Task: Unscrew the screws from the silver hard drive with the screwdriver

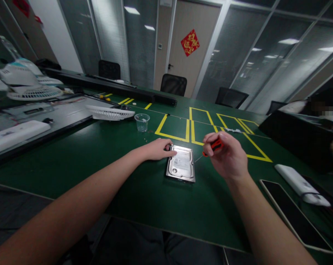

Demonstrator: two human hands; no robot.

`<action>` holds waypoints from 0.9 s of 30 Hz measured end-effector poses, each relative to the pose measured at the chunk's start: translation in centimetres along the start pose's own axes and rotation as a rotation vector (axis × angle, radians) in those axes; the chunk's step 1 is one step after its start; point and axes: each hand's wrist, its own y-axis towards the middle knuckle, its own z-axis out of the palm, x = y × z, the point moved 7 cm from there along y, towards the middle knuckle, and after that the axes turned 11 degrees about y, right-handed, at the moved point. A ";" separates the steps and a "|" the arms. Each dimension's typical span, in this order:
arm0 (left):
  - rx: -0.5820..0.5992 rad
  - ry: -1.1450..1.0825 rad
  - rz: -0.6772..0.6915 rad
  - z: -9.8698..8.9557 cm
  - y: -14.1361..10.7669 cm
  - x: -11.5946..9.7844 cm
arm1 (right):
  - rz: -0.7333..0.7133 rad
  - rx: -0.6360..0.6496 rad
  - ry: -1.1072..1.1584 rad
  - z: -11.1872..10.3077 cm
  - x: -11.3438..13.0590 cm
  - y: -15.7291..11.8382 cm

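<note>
A silver hard disk drive (182, 162) lies flat on the green table in front of me, its label side up. My left hand (159, 149) grips its left upper edge, with the thumb resting on the top face and the fingers curled at the far corner. In my right hand (225, 152) is a screwdriver (216, 145) with a red and black handle, held between thumb and fingers. The thin shaft slants down to the left, and its tip is at the drive's right edge. Whether the tip sits in a screw is too small to tell.
A clear plastic cup (142, 123) stands beyond my left hand, beside a white fan grille (110, 112). White fan parts (31, 79) and a power strip (17, 136) lie left. A phone (293, 213) and white power strip (301, 184) lie right. Yellow tape (172, 137) marks the table.
</note>
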 end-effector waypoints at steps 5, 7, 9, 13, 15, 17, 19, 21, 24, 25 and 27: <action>-0.004 0.000 0.000 0.0 0.1 0.1 | 0.020 0.004 0.038 0.0 -0.2 -0.1; -0.008 0.002 0.004 0.0 0.1 0.0 | 0.021 0.008 0.049 0.0 -0.2 -0.1; -0.008 0.011 0.004 0.0 0.1 0.0 | 0.016 0.011 0.051 0.0 -0.2 -0.1; -0.014 0.022 0.016 -0.1 0.1 -0.2 | 0.011 0.003 0.057 0.0 -0.2 -0.1; -0.017 0.025 0.017 -0.1 0.1 -0.3 | 0.016 -0.010 0.066 0.0 -0.2 0.0; -0.015 0.028 0.010 -0.1 0.1 -0.2 | 0.027 -0.020 0.074 -0.1 -0.2 0.0; -0.011 0.025 0.005 0.0 0.1 -0.1 | 0.032 -0.022 0.079 -0.1 -0.3 0.0; -0.009 0.022 0.008 0.0 0.2 0.0 | 0.039 -0.020 0.084 -0.1 -0.3 0.0; -0.007 0.026 0.006 0.0 0.1 -0.1 | 0.053 -0.018 0.100 -0.2 -0.4 -0.1; -0.005 0.028 0.002 -0.1 0.1 -0.1 | 0.056 -0.017 0.104 -0.1 -0.5 -0.1; 0.002 0.026 -0.005 -0.1 0.0 -0.2 | 0.058 -0.011 0.106 0.0 -0.4 -0.1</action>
